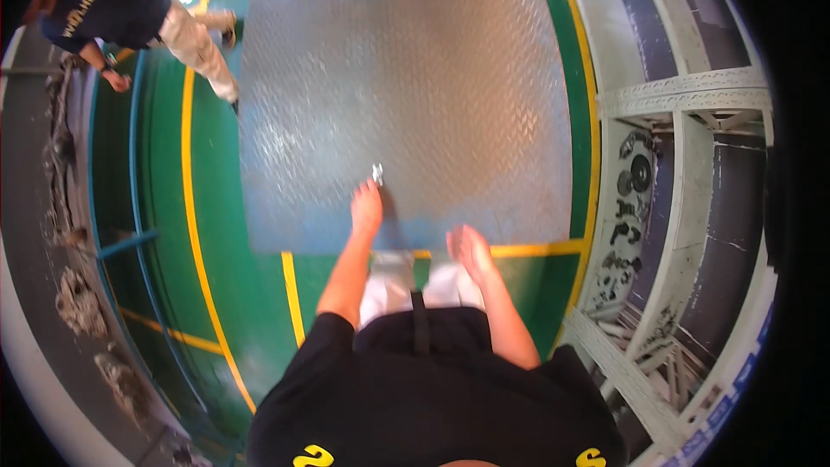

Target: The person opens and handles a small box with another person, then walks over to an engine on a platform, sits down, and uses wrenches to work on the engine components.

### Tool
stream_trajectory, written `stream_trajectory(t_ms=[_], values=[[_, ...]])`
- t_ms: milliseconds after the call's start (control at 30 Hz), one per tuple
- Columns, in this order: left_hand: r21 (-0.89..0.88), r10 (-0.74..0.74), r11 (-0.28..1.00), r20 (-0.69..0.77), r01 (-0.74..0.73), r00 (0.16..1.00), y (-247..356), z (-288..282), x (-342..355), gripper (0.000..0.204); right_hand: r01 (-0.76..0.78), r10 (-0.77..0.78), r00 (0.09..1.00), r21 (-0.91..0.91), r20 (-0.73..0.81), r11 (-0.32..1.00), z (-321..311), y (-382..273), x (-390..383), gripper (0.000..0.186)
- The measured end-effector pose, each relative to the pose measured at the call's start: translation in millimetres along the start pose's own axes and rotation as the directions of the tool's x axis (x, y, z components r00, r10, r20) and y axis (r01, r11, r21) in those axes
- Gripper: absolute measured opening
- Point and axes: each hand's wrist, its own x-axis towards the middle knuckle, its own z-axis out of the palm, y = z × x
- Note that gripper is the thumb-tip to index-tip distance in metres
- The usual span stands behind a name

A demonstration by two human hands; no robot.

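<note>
My left hand (367, 209) reaches forward over the near part of a large steel checker plate (406, 78). Its fingers are closed on one end of a small shiny metal part (377, 174), whose exact kind is too small to tell. The part sticks out past the fingertips. My right hand (469, 251) hangs near the plate's front edge, with its fingers loosely stretched and nothing seen in it.
Another person (117, 9) walks along the plate's left side. A blue-framed rack (137, 156) stands left, with metal parts (82, 303) beyond it. Grey shelving (683, 104) on the right holds several dark metal parts (638, 173). Yellow lines (187, 138) cross the green floor.
</note>
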Motion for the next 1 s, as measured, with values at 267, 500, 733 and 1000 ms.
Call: stream_trajectory(t_ms=[267,500,733,1000], values=[[-0.939,-0.173,-0.14,0.336,0.314,0.926,71,-76,-69,0.061,0.004,-0.133,0.975,0.586,0.177,0.81,123,-75,-14,0.058],[-0.772,-0.244,-0.632,0.273,0.06,0.931,163,-133,-73,0.076,0.622,-0.618,0.691,0.127,0.376,0.773,201,-65,-46,0.071],[-0.806,-0.241,-0.588,0.1,-0.063,0.965,161,-166,-70,0.081,0.876,-0.635,0.416,-0.097,0.651,0.473,247,-86,-29,0.068],[-0.562,0.033,-0.826,0.037,0.048,0.999,139,-222,-107,0.087,0.657,-0.631,0.524,0.2,0.572,0.727,267,-125,-4,0.064]])
